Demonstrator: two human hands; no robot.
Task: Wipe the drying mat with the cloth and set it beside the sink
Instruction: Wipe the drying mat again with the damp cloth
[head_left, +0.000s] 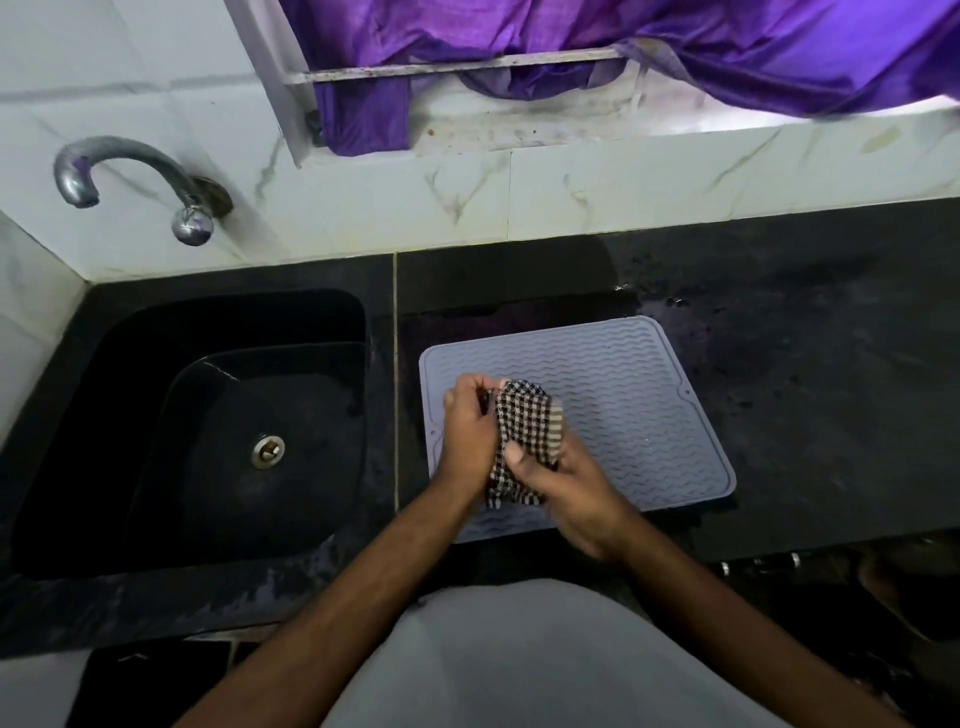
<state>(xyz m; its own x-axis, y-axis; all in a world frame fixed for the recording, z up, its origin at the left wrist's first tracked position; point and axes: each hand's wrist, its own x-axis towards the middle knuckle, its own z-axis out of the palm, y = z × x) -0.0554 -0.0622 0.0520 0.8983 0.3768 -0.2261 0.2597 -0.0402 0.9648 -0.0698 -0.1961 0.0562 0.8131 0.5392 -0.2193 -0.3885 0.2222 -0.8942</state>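
I've got both hands, left (465, 431) & right (558, 480), clutching black-white checked cloth (524, 436), directly over grey ribbed silicone drying mat (623, 395); mat stretches away rightwards.

Drying mat (623, 395): pale grey-blue, raised wavy ridge pattern throughout. Cloth (524, 431): black-and-white small check with beige-toned stripes at one edge. Desk (805, 364): black stone, faint lighter speckling. Sink (156, 415): black basin, silver metal drain. Tap (130, 176): dull silver-grey. Wall tiles (623, 182): white with grey-gold marble veining. Curtain (675, 41): vivid purple.
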